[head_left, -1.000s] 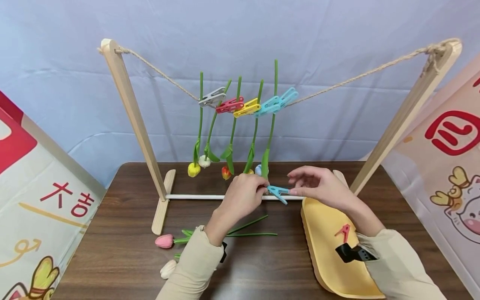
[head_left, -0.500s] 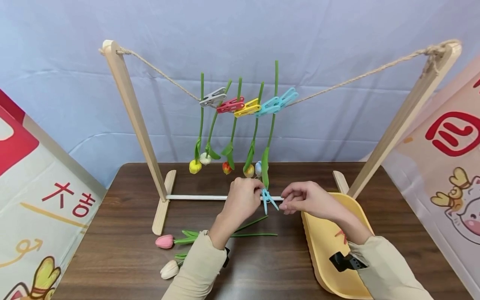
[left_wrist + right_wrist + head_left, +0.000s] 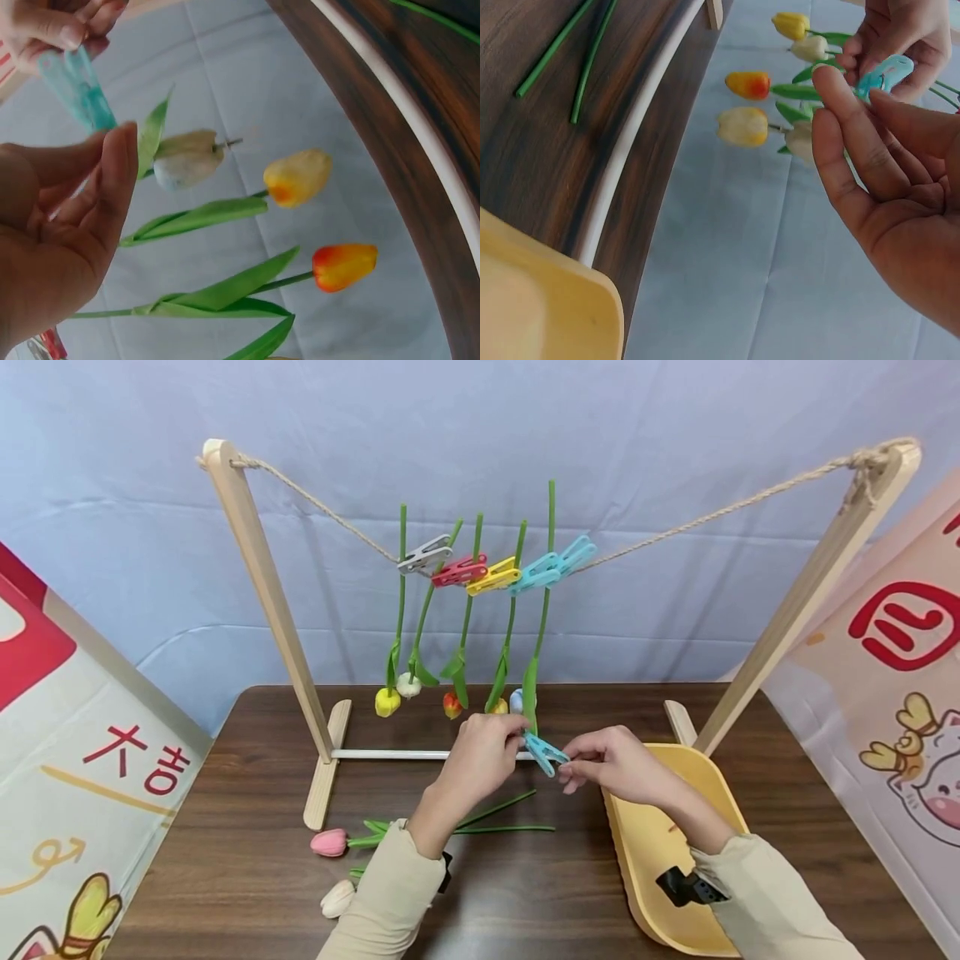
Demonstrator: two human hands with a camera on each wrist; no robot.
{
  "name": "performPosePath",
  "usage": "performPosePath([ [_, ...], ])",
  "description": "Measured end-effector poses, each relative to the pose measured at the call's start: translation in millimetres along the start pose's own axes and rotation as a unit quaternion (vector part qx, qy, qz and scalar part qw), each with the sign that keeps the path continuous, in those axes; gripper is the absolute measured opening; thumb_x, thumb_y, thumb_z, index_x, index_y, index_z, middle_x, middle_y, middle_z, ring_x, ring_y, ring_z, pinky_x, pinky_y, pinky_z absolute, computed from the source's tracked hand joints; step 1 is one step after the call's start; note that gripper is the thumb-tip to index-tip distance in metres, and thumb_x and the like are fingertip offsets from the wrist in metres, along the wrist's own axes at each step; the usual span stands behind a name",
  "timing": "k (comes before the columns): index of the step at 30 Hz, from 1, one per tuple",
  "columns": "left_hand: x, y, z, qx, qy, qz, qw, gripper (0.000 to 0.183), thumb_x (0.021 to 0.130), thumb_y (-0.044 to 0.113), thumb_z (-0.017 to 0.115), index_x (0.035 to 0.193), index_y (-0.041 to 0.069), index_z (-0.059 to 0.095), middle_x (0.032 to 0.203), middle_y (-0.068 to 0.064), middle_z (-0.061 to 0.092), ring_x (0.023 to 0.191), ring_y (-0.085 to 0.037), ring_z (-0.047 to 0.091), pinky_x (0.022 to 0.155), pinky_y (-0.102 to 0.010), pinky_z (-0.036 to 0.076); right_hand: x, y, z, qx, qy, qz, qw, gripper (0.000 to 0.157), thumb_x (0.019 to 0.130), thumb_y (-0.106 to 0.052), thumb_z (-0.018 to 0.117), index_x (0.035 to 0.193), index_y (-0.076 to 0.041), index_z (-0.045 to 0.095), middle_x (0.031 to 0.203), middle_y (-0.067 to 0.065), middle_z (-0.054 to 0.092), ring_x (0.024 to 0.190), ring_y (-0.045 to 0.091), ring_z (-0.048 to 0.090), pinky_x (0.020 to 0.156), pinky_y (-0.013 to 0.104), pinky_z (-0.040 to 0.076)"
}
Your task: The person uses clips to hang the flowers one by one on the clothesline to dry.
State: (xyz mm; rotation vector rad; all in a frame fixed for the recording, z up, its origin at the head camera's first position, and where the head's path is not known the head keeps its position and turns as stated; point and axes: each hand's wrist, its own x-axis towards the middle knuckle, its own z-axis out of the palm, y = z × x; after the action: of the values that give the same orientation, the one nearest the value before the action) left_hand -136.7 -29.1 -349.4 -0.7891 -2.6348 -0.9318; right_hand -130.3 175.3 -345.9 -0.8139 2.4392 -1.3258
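Note:
Between both hands is a light-blue clothespin (image 3: 545, 753), in front of the hanging flowers. My left hand (image 3: 480, 756) pinches one end of it between thumb and fingertips. At its other end, the thumb and a finger of my right hand (image 3: 618, 766) hold it, as the left wrist view also shows. Behind, several artificial tulips hang heads down from a rope (image 3: 720, 517), held by a grey clothespin (image 3: 425, 555), a red clothespin (image 3: 460, 571), a yellow clothespin (image 3: 493, 576) and two light-blue ones. The orange-red tulip (image 3: 343, 268) shows clearly in the left wrist view.
The rope is strung between two wooden posts (image 3: 266, 585), joined low down by a white rod (image 3: 397, 754). A pink tulip (image 3: 329, 842) and a white tulip (image 3: 338, 899) lie on the table at left. A yellow tray (image 3: 637, 893) stands at right, partly under my right forearm.
The clothespin has turned between the hands, first pointing right, then down, now down and right. My right hand has moved down and left, released its end, and now holds it again.

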Motion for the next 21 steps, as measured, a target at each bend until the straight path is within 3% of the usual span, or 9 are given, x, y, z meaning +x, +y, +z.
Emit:
performPosePath([
  [4, -0.5, -2.4, -3.3, -0.012, -0.031, 0.008, 0.9994, 0.011, 0.085, 0.001, 0.065, 0.091, 0.007, 0.072, 0.085, -0.003, 0.068, 0.07, -0.013, 0.06, 0.06, -0.022, 0.046, -1.7, -0.2, -3.0, -0.012, 0.025, 0.006, 1.0, 0.01, 0.087, 0.007, 0.057, 0.091, 0.008, 0.066, 0.077, 0.009, 0.068, 0.067, 0.016, 0.068, 0.058, 0.026, 0.053],
  [11, -1.7, -1.7, -8.4, -0.014, -0.011, 0.002, 0.9998, 0.008, 0.085, 0.003, 0.065, 0.089, 0.004, 0.072, 0.082, -0.004, 0.068, 0.067, -0.014, 0.06, 0.06, -0.024, 0.047, -2.5, -2.8, -2.5, 0.023, 0.091, -0.023, 0.995, 0.034, 0.083, 0.001, 0.067, 0.113, 0.011, 0.056, 0.094, 0.017, 0.067, 0.081, 0.01, 0.066, 0.068, 0.027, 0.053],
  [18, -5.9, 0.2, -13.8, -0.016, -0.01, 0.0, 0.9998, 0.007, 0.085, 0.007, 0.067, 0.09, 0.005, 0.072, 0.085, -0.004, 0.068, 0.069, -0.013, 0.06, 0.062, -0.025, 0.047, 0.1, -5.9, -0.7, 0.004, 0.175, -0.045, 0.984, 0.028, 0.077, 0.004, 0.072, 0.103, 0.009, 0.063, 0.087, 0.013, 0.065, 0.076, 0.006, 0.063, 0.063, 0.022, 0.051],
  [21, -11.4, -6.8, -15.2, -0.014, -0.037, -0.031, 0.9987, 0.005, 0.083, 0.01, 0.069, 0.087, 0.007, 0.072, 0.079, -0.001, 0.067, 0.066, -0.013, 0.058, 0.063, -0.028, 0.047, -3.0, -1.7, -6.4, -0.002, 0.207, -0.053, 0.977, 0.024, 0.073, 0.007, 0.073, 0.096, 0.009, 0.066, 0.082, 0.013, 0.064, 0.071, 0.005, 0.061, 0.06, 0.02, 0.05],
])
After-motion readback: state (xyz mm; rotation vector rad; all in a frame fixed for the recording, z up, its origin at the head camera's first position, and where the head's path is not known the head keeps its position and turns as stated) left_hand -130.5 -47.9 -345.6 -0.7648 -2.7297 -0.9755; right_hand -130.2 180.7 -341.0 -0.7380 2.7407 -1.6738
